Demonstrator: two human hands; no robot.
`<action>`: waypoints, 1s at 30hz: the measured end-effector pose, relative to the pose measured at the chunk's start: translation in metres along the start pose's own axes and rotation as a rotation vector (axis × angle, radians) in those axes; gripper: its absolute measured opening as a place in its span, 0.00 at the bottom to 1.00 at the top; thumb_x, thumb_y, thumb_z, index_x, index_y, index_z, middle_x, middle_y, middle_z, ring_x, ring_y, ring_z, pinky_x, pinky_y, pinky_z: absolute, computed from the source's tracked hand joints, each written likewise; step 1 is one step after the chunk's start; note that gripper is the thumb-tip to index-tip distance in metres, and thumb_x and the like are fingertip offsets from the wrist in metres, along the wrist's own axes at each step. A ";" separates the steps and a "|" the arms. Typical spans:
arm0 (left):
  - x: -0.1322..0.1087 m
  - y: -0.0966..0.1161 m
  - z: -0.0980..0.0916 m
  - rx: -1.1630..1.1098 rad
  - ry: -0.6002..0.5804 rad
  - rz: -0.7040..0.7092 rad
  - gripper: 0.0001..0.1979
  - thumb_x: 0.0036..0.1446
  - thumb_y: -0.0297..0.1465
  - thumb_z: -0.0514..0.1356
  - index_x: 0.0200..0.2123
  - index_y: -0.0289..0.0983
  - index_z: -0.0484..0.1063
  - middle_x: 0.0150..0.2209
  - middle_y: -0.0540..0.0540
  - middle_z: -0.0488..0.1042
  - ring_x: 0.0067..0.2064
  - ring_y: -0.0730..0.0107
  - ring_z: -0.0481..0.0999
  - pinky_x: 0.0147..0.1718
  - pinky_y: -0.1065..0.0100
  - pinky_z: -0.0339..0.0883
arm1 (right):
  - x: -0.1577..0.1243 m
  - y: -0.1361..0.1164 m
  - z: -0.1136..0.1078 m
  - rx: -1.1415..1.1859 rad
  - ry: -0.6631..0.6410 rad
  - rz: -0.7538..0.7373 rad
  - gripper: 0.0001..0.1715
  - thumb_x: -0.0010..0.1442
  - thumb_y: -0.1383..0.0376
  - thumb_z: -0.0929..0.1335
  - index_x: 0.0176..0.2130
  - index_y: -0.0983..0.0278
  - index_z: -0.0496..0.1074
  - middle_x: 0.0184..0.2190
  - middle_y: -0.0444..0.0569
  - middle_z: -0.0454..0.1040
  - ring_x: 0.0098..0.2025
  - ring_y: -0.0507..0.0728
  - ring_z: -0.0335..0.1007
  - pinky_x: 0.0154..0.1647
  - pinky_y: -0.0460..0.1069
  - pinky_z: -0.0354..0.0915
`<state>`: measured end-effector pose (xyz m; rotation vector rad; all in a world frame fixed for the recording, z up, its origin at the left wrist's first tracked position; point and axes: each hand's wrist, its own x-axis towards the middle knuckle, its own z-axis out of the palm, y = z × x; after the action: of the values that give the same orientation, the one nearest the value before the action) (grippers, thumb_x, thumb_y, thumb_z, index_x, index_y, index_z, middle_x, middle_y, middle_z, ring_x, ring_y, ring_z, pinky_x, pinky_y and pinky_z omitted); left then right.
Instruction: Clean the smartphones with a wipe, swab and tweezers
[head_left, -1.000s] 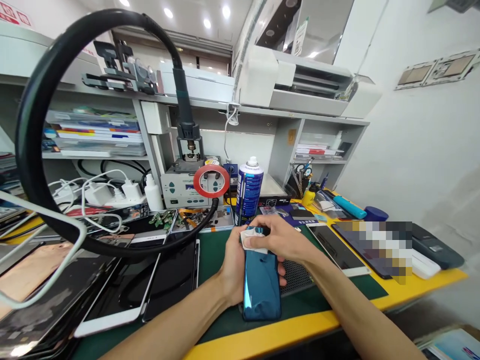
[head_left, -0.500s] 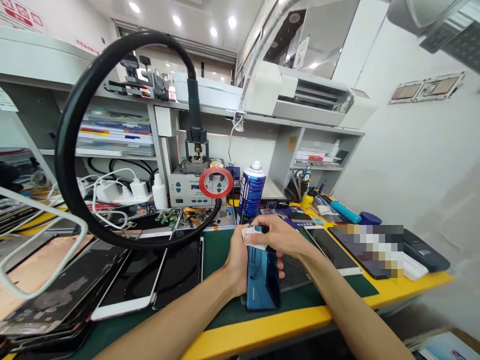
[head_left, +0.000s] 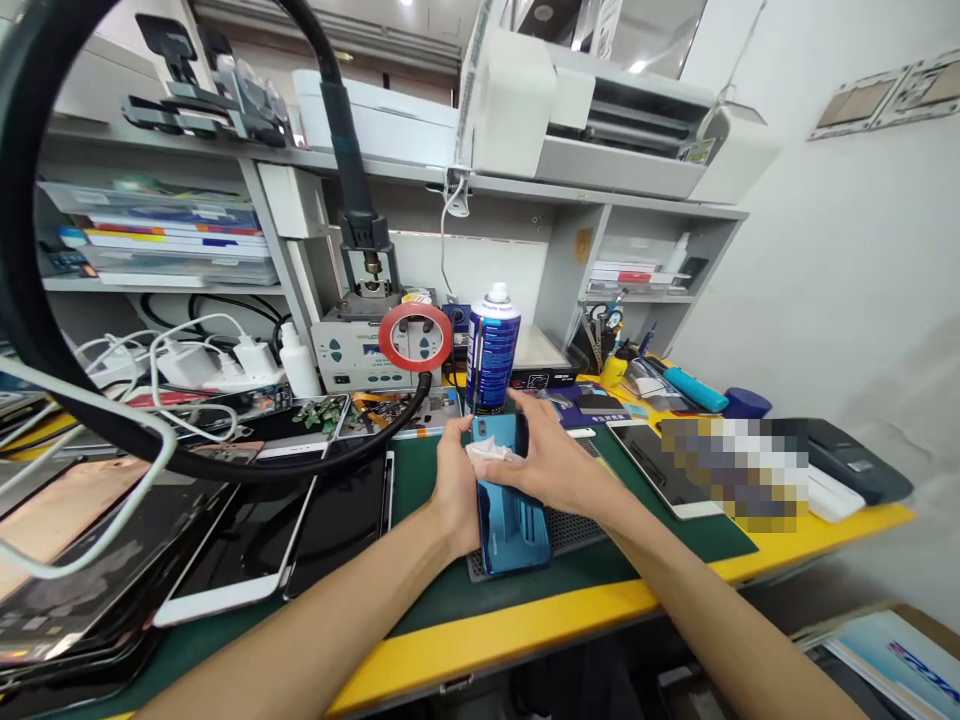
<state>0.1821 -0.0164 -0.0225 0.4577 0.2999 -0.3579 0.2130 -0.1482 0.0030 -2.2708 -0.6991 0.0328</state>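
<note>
A glossy blue phone [head_left: 514, 530] is held back side up over a grey perforated mat [head_left: 581, 530], its camera corner pointing away from me. Along its left edge my left hand [head_left: 456, 480] is closed, with the thumb near the top corner. My right hand [head_left: 551, 455] presses a crumpled white tissue [head_left: 491, 452] against the upper part of the phone's back; its fingers reach over the right edge. Just beyond the phone stands a blue spray can [head_left: 493, 350] with a white cap. Some of the fingers are hidden by the phone and hand.
Tablets with white frames [head_left: 225, 600] and a pile of screens [head_left: 67, 580] lie at left, under a thick black hose [head_left: 225, 467]. A roll of red tape [head_left: 390, 335] hangs before a grey station [head_left: 337, 360]. Another white-framed tablet [head_left: 667, 470] lies at right on the green mat [head_left: 720, 540].
The tissue in my right hand has moved down the phone's back, showing the camera corner. My right fingers have spread wider. The view has tilted downward and come closer.
</note>
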 end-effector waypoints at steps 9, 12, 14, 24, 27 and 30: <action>0.000 -0.008 0.001 0.119 -0.204 0.076 0.26 0.55 0.50 0.54 0.36 0.31 0.76 0.32 0.39 0.79 0.33 0.55 0.78 0.38 0.58 0.72 | -0.058 0.007 0.015 -0.110 -0.019 0.101 0.78 0.41 0.39 0.73 0.70 0.59 0.27 0.68 0.59 0.42 0.67 0.71 0.47 0.61 0.62 0.58; -0.002 -0.007 0.001 0.142 -0.223 0.049 0.28 0.56 0.51 0.54 0.38 0.30 0.76 0.32 0.38 0.79 0.33 0.55 0.79 0.38 0.59 0.72 | -0.046 0.003 0.013 -0.030 0.046 0.148 0.73 0.44 0.38 0.71 0.70 0.58 0.28 0.68 0.59 0.42 0.62 0.69 0.59 0.55 0.59 0.65; -0.004 -0.006 0.000 0.157 -0.215 0.046 0.27 0.56 0.50 0.53 0.39 0.30 0.76 0.30 0.39 0.78 0.32 0.55 0.79 0.35 0.60 0.72 | -0.038 0.000 0.011 0.006 0.075 0.180 0.70 0.48 0.37 0.69 0.70 0.58 0.29 0.69 0.60 0.41 0.58 0.67 0.64 0.51 0.58 0.68; -0.008 -0.005 0.000 0.114 -0.310 0.009 0.28 0.56 0.51 0.50 0.36 0.31 0.75 0.27 0.40 0.75 0.26 0.59 0.76 0.29 0.60 0.72 | -0.071 0.006 0.029 -0.160 0.093 0.119 0.64 0.41 0.39 0.73 0.66 0.61 0.49 0.60 0.56 0.60 0.62 0.66 0.57 0.60 0.58 0.59; -0.009 -0.005 -0.001 0.137 -0.305 0.063 0.28 0.57 0.50 0.50 0.38 0.31 0.75 0.28 0.38 0.76 0.28 0.57 0.77 0.29 0.60 0.72 | -0.068 0.005 0.032 -0.152 0.135 0.134 0.43 0.53 0.40 0.67 0.58 0.61 0.61 0.53 0.54 0.67 0.56 0.65 0.64 0.55 0.58 0.62; -0.010 -0.005 -0.002 0.147 -0.304 0.072 0.29 0.57 0.51 0.50 0.38 0.30 0.75 0.29 0.38 0.77 0.28 0.56 0.77 0.29 0.59 0.72 | -0.069 0.005 0.036 -0.174 0.187 0.101 0.38 0.54 0.41 0.67 0.54 0.62 0.64 0.50 0.56 0.68 0.55 0.66 0.64 0.54 0.59 0.61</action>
<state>0.1706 -0.0167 -0.0227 0.5489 -0.0392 -0.3753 0.1488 -0.1612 -0.0382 -2.4351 -0.5045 -0.1972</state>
